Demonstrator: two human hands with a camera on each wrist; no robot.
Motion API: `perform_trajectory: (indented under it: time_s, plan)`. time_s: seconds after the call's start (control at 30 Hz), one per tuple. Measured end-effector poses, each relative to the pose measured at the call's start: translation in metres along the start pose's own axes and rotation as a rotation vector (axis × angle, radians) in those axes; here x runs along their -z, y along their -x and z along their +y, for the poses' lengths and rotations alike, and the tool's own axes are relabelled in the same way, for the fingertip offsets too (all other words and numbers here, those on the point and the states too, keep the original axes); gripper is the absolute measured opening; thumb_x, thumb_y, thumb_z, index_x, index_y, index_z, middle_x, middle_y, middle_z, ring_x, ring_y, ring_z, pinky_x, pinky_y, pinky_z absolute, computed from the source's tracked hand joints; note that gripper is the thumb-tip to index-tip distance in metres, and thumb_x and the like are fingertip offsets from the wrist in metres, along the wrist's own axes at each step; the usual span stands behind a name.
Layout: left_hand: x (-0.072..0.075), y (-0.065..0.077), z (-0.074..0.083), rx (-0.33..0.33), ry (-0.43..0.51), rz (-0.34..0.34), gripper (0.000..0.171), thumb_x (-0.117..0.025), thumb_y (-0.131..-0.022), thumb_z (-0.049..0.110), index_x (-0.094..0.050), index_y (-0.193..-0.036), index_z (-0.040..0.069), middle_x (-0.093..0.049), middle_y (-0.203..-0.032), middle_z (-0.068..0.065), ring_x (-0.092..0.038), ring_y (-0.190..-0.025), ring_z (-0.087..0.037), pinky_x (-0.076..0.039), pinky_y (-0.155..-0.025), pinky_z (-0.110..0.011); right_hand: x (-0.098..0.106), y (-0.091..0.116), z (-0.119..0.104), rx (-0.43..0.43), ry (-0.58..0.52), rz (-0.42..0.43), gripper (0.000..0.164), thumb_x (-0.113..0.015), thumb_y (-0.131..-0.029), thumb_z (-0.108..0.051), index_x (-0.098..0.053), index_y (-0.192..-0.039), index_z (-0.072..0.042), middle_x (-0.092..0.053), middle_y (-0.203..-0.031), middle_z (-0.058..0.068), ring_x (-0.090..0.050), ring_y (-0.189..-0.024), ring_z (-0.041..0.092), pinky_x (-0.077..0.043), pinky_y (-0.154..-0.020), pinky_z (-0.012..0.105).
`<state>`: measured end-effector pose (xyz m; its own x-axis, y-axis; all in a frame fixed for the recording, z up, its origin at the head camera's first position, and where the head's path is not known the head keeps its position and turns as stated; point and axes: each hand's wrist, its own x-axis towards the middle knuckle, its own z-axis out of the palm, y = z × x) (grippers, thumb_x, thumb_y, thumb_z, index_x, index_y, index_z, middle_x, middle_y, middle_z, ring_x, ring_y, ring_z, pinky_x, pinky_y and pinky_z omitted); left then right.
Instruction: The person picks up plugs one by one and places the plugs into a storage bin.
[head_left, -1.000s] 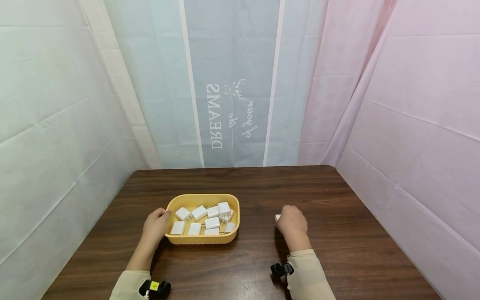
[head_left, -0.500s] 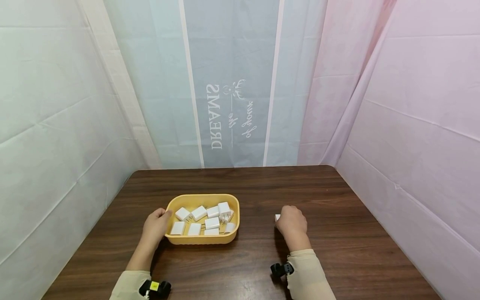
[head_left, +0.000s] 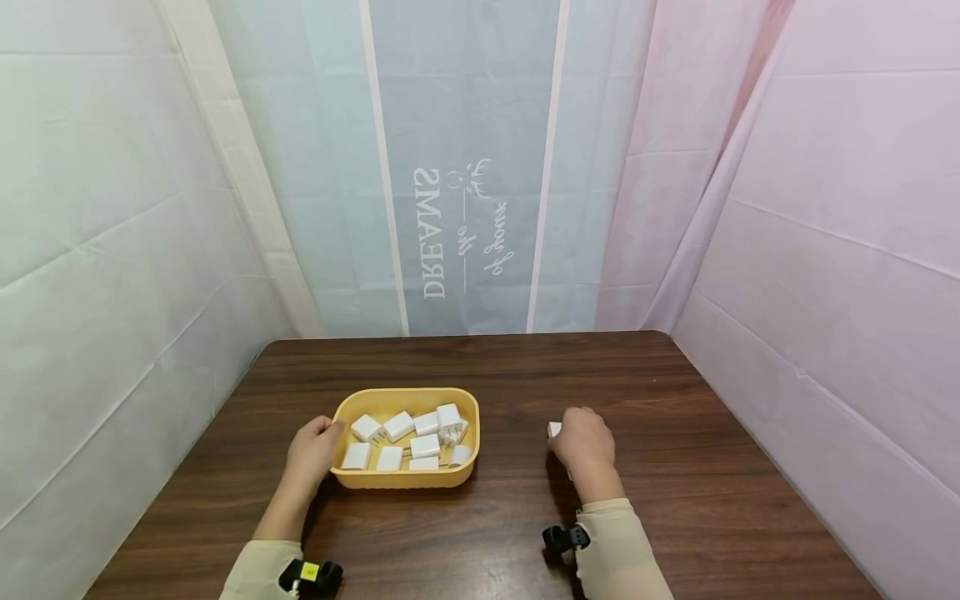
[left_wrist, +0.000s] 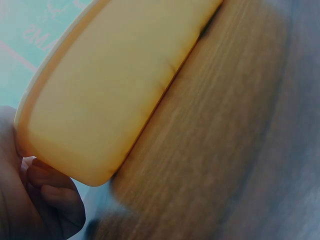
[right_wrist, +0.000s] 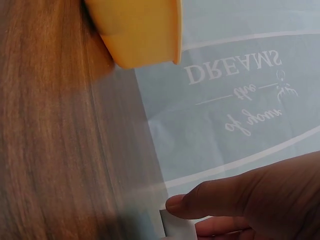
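Several white plug adapters (head_left: 389,458) with metal prongs lie loose in a yellow plastic basket (head_left: 405,480). At the basket's left end my left hand (head_left: 311,450) grips the rim, thumb on top; in the left wrist view, curled fingers (left_wrist: 57,197) sit under the corner. To the right of the basket, apart from it, my right hand (head_left: 585,446) pinches another white plug adapter (head_left: 554,429) between thumb and fingers. In the right wrist view only part of this adapter (right_wrist: 180,227) shows below the thumb; the palm hides the rest in the head view.
Dark wood-grain table (head_left: 517,367) lies under everything. A printed curtain (head_left: 465,100) hangs behind its far edge, with pale cloth walls (head_left: 840,208) at both sides. Each wrist wears a black strapped camera (head_left: 311,577).
My right hand has shifted slightly up and away with the adapter, which shows a little more beside the fingers. The left hand and basket have stayed in place.
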<state>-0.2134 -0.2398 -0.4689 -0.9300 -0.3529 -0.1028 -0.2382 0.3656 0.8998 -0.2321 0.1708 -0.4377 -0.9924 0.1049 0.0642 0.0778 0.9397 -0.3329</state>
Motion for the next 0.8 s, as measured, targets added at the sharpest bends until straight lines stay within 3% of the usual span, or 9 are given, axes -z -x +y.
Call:
perform_trajectory:
  time_s: [0.8]
  plan:
    - [0.002,0.002,0.001,-0.020,-0.023,0.000,0.037,-0.049,-0.098,0.037,-0.053,-0.088,0.002,-0.046,-0.064,-0.001,-0.048,-0.059,-0.016,-0.042,-0.049,-0.028,0.018,0.010,-0.020,0.091,-0.040,-0.011,0.033,-0.077,-0.076,-0.028,-0.067,-0.098,-0.006,-0.059,-0.092,0.010,-0.053,-0.068,0.022,-0.045,-0.056,0.039]
